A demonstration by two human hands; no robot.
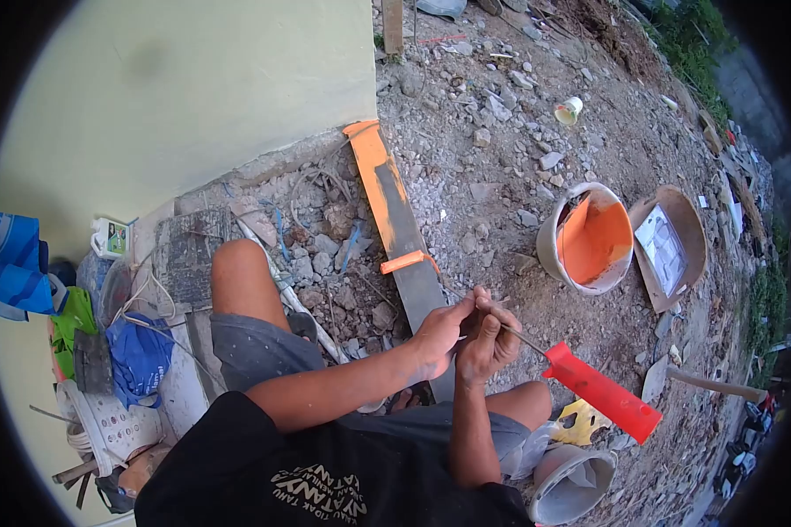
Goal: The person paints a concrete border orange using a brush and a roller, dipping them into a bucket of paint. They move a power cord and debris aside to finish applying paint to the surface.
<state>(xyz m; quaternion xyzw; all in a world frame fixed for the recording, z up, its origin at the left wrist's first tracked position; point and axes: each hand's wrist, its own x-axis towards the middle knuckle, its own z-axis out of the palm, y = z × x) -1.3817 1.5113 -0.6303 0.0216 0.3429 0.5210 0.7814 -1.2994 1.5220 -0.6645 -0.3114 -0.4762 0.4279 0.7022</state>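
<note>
A paint roller with an orange-coated head point(402, 262) rests against a long grey board that is partly painted orange point(402, 215). Its thin metal rod runs back to my hands, and the red plastic handle point(602, 393) sticks out to the lower right. My right hand point(488, 347) is closed around the rod just ahead of that handle. Right beside it, my left hand point(444, 335) has its fingers closed at the same rod, fingertips partly hidden. The orange covers the board's far end and one edge; the near part is grey.
To the right stand a bucket with orange paint point(586, 237) and a basin holding a printed sheet point(678, 277). A hoe point(712, 382) and a pale bucket point(571, 487) lie lower right. Rubble covers the ground. Bags point(141, 356) sit by the wall point(211, 79) at left.
</note>
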